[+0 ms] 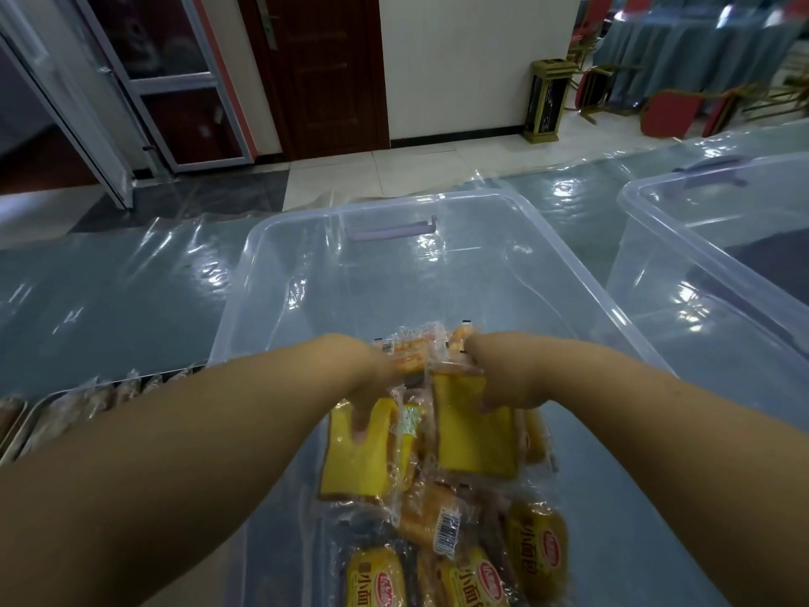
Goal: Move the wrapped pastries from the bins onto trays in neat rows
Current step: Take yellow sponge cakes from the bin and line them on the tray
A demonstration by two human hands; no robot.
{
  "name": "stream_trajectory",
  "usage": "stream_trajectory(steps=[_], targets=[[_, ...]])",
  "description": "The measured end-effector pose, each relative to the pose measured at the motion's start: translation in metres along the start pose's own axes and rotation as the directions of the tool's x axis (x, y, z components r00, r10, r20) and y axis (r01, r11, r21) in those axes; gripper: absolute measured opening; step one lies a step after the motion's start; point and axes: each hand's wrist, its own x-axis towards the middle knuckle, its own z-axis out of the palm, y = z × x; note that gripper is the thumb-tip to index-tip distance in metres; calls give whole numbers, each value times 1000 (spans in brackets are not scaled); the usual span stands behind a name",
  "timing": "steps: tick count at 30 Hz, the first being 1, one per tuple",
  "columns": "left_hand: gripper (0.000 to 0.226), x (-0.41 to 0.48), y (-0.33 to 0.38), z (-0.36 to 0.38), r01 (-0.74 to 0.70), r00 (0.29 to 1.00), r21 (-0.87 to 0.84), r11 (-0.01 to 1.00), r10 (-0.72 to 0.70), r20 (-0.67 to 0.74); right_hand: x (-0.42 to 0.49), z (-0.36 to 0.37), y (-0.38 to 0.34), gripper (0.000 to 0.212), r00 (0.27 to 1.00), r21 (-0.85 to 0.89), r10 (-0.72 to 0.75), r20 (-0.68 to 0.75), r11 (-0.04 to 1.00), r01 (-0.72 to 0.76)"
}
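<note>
Centre frame, inside the clear bin: left hand has its fingers closed on a wrapped yellow slice; right hand is clamped on a second slice; loose wrapped pastries are heaped beneath; a stocked tray sits lower left.

Left hand around one yellow wrapped pastry, right hand around another pastry, inside the clear bin.
</note>
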Motion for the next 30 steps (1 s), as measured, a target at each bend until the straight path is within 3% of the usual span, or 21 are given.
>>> stream_trajectory(steps=[4, 10, 13, 16, 20, 23, 26, 30], targets=[[92, -11, -12, -6, 32, 999, -54, 998, -31, 13, 14, 1, -7, 47, 998, -38, -40, 54, 998, 42], [89, -24, -26, -10, 39, 998, -133, 990, -45, -43, 42, 25, -24, 29, 999, -23, -39, -5, 999, 39], [86, -27, -28, -7, 26, 997, -152, 988, -36, -65, 51, 40, -33, 32, 997, 26, -60, -53, 998, 61], [83, -29, -30, -2, 17, 996, -170, 985, -31, -79, 53, 49, -42, 42, 995, 75, -100, 13, 992, 99], [82, -31, -28, -2, 5, 996, -154, 988, -19, -89, 50, 47, -46, 37, 992, 183, -122, -26, 975, 125], [82, -34, -26, -4, 2, 996, -158, 987, -15, -86, 46, 43, -44, 41, 994, 160, -91, -60, 982, 99], [78, -42, -25, -5, 16, 994, -162, 987, -34, -108, 42, 33, -42, 58, 997, 266, -6, -75, 964, 26], [67, -65, -27, -3, 53, 975, -222, 974, -98, -198, 32, 11, -38, 41, 998, 197, 26, -50, 980, -16]])
